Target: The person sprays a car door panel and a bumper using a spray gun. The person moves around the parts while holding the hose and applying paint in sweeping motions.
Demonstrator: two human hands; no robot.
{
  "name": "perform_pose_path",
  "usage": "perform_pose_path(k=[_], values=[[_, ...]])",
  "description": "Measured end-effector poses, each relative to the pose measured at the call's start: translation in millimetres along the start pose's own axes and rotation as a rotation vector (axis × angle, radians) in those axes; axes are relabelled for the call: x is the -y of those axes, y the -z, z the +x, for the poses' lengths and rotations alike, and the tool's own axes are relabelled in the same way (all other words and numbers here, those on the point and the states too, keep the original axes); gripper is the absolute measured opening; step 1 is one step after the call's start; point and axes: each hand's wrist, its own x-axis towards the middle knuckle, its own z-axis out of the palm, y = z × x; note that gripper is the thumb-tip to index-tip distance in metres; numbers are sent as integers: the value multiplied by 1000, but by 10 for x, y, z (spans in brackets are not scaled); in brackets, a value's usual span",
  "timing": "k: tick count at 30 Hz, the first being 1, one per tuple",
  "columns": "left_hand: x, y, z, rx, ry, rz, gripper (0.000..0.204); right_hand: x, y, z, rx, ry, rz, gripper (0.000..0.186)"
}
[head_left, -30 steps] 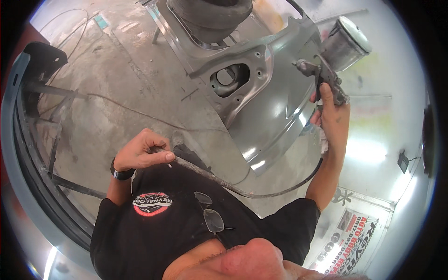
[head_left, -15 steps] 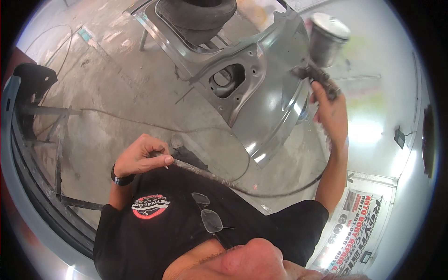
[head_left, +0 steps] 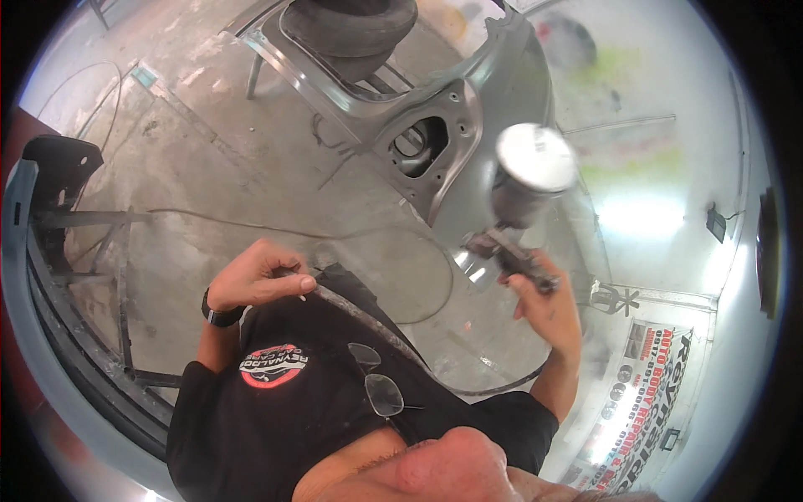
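My right hand [head_left: 548, 309] is closed round the handle of a spray gun [head_left: 510, 255]. A round cup with a white lid [head_left: 535, 159] sits on top of the gun. Behind it is a grey car body panel [head_left: 456, 180], with an oval opening near its middle; the gun and cup hide part of its near end. At the left, my left hand [head_left: 259, 280] is closed on a dirty air hose [head_left: 360, 318]. The hose runs in front of my black shirt and curves toward my right arm.
A dark tyre [head_left: 351, 33] stands by the panel's far end. To the left are a metal stand [head_left: 117, 276] and a long bluish curved part [head_left: 25, 209]. Hose loops lie on the concrete floor [head_left: 209, 176]. A printed banner [head_left: 627, 402] hangs on the right wall.
My right hand has brought the spray gun nearer to me and to the left, from beside the panel's far right edge to its near end. My left hand has barely moved.
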Motion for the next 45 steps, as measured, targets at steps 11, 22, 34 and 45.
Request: perform_pose_path(k=[11,22,34,45], values=[[-41,451,-251,-28,-94,31,35,137,-299,-31,-471,-86,138,30],[140,1204,-429,-148,-55,-38,33,418,-440,281,-671,67,305,53],[-566,2406,-21,-15,94,-28,36,994,-674,566,-982,-128,475,48],[-1112,3580,1207,317,38,165,32,1881,-629,980,-1041,-410,367,44]])
